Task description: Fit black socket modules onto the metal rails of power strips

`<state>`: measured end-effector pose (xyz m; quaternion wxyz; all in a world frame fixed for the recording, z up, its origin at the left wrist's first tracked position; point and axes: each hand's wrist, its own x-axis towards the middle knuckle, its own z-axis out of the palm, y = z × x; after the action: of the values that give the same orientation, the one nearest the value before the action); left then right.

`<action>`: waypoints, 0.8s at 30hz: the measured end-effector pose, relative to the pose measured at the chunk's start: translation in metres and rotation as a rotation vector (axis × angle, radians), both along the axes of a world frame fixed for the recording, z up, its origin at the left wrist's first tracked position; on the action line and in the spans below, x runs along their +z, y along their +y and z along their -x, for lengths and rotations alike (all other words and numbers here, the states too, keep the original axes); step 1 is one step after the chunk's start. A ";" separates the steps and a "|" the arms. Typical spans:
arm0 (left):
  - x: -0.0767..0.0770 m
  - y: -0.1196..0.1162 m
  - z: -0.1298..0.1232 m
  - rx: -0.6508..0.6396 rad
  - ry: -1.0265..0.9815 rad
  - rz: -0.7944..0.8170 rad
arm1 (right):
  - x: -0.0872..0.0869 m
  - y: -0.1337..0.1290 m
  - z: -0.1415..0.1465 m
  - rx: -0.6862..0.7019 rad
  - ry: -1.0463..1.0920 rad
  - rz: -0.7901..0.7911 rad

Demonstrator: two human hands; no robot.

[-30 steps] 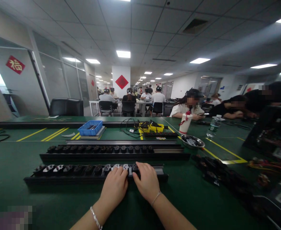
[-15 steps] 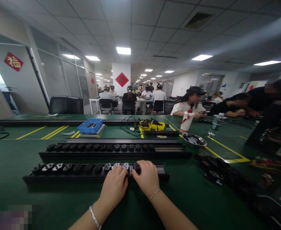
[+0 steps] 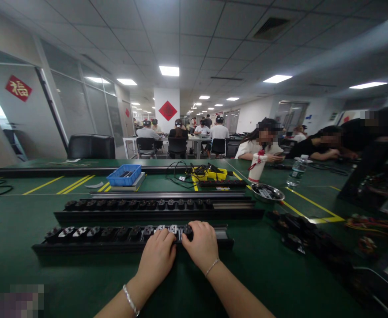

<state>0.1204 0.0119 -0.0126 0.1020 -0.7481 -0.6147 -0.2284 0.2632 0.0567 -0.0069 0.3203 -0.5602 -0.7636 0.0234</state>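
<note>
The near black rail (image 3: 91, 248) lies crosswise in front of me with a row of socket modules (image 3: 108, 233) in its channel. Some modules have dark faces, others pale ones. My right hand (image 3: 201, 242) is closed around a black socket module (image 3: 187, 231) close to the rail's right end, thumb on its near side. Just left of it, my left hand (image 3: 158, 252) rests with curled fingers over pale-faced modules and the rail's front edge. Its fingertips are partly hidden, as are the undersides of the modules.
Behind lies a second black rail (image 3: 154, 216) with more modules. Farther back are a blue bin (image 3: 124, 176), a yellow tray (image 3: 217, 175), cables, a metal bowl (image 3: 268, 193), a cup (image 3: 256, 168) and a bottle (image 3: 297, 171). Dark parts (image 3: 293, 238) lie right. People sit beyond.
Both hands keep nearly the same place on the rail. The whole view has shifted very slightly; the right hand still grips the black socket module.
</note>
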 end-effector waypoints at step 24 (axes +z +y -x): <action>-0.001 0.000 0.000 0.001 -0.004 -0.020 | 0.000 0.002 -0.005 -0.008 0.024 0.009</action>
<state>0.1202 0.0115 -0.0133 0.1086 -0.7463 -0.6128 -0.2361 0.2678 0.0590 -0.0071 0.3269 -0.5643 -0.7573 0.0325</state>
